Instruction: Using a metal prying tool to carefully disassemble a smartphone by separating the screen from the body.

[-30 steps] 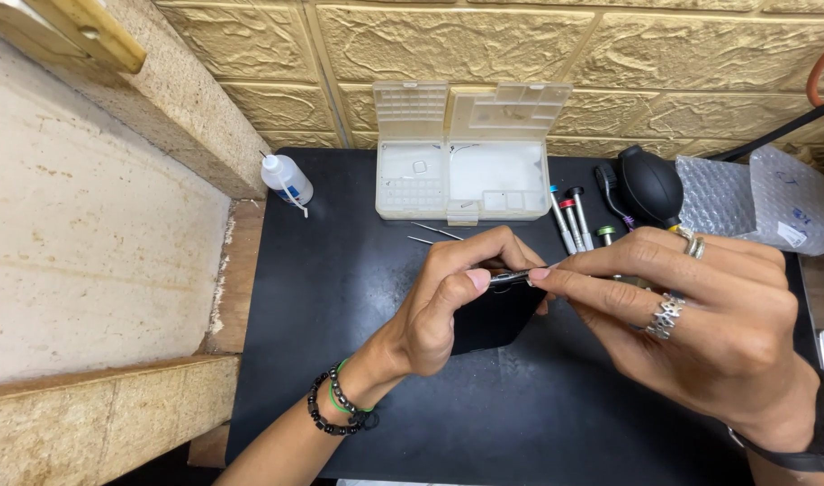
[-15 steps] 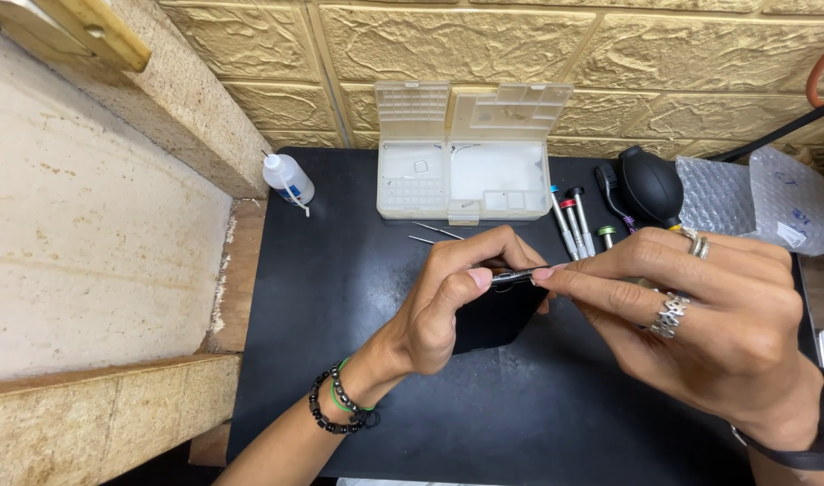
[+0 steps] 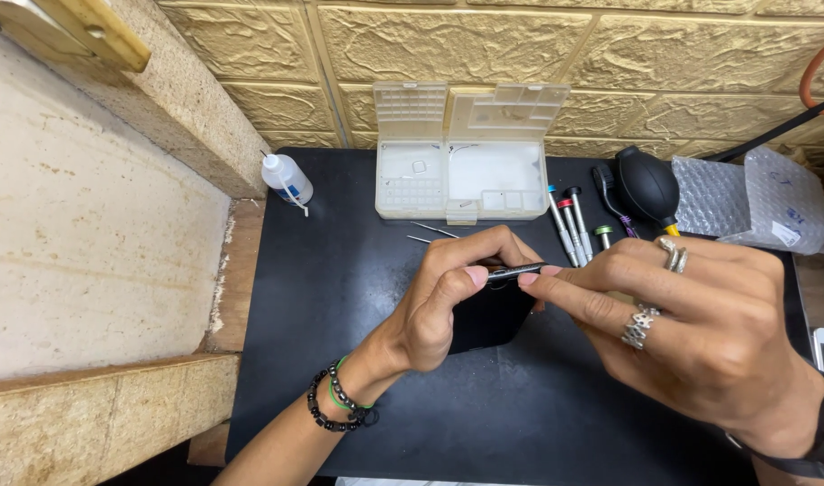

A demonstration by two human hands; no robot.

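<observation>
here the left hand (image 3: 448,301) and right hand (image 3: 700,337) met fingertip to fingertip, both pinched on a slim metal tool (image 3: 513,271); it lay crosswise between them, above the dark phone (image 3: 488,315) on the black mat (image 3: 340,270).

A black rectangular work mat (image 3: 340,297) covers the table surface at centre. The far wall (image 3: 484,45) is clad in tan, stone-textured panels with dark joints. At left stands a pale, rough plastered ledge (image 3: 79,216), edged by a worn wooden strip (image 3: 236,270) along the mat. Lighting is even and bright, with soft shadows only.
</observation>
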